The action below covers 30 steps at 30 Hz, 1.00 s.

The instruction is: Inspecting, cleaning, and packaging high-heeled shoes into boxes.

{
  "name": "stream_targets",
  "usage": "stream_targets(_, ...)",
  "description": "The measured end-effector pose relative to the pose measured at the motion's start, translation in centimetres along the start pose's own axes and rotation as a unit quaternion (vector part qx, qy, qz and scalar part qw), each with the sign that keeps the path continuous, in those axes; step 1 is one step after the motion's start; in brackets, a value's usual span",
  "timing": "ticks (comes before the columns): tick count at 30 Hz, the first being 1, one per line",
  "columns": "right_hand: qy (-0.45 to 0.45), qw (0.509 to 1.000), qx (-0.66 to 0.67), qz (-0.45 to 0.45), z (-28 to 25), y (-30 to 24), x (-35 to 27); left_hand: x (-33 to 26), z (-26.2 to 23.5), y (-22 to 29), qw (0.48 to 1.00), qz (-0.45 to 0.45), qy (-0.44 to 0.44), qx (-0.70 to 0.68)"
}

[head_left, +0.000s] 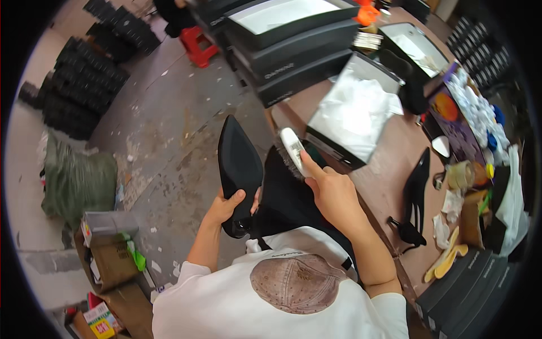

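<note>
My left hand (226, 207) is closed around a black pointed high-heeled shoe (239, 155), gripping it near the heel with the dark sole turned up and the toe pointing away. In my right hand (333, 191) is a white-backed brush (292, 148) with dark bristles facing left. The brush is apart from the shoe, over my dark-clad lap. A second black shoe with a heel and straps (415, 195) lies on the brown table to the right.
An open shoebox (331, 148) with white tissue paper stands on the table (389, 161). Beyond it are stacked black shoeboxes (293, 73). At right lie a glass jar (461, 175) and yellow gloves (446, 261). A red stool (197, 47) stands on the floor; cartons (110, 260) sit lower left.
</note>
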State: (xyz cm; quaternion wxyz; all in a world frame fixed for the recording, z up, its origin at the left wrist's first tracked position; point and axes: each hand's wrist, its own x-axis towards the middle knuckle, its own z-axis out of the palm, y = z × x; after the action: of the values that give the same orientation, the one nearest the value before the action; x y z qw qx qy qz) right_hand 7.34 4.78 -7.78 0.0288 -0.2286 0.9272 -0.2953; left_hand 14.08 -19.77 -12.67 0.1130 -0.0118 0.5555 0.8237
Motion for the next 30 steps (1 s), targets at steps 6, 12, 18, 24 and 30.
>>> stream_targets(6, -0.094, 0.993, -0.015, -0.070, 7.3, -6.4, 6.4, -5.5, -5.5, -0.3, 0.990, 0.030, 0.136, 0.025)
stream_targets(12, -0.124, 0.970, 0.099, -0.184, 7.8, -9.2, 7.2, -7.2, -6.8, -0.3, 0.992, 0.013, 0.123, 0.001)
stream_targets(18, -0.094, 0.981, 0.069, -0.156, 3.8, -8.7, 5.7, -5.2, -5.7, -0.3, 0.995, -0.008, 0.100, -0.023)
stream_targets(24, 0.041, 0.974, 0.222, -0.012, -1.1, -0.9, 0.2, -0.3, 0.1, 4.9, 0.994, 0.077, -0.006, -0.081)
stream_targets(30, 0.217, 0.873, 0.074, 0.430, -9.1, 6.7, -10.7, 13.1, 9.2, 9.4, 0.965, -0.080, -0.149, 0.202)
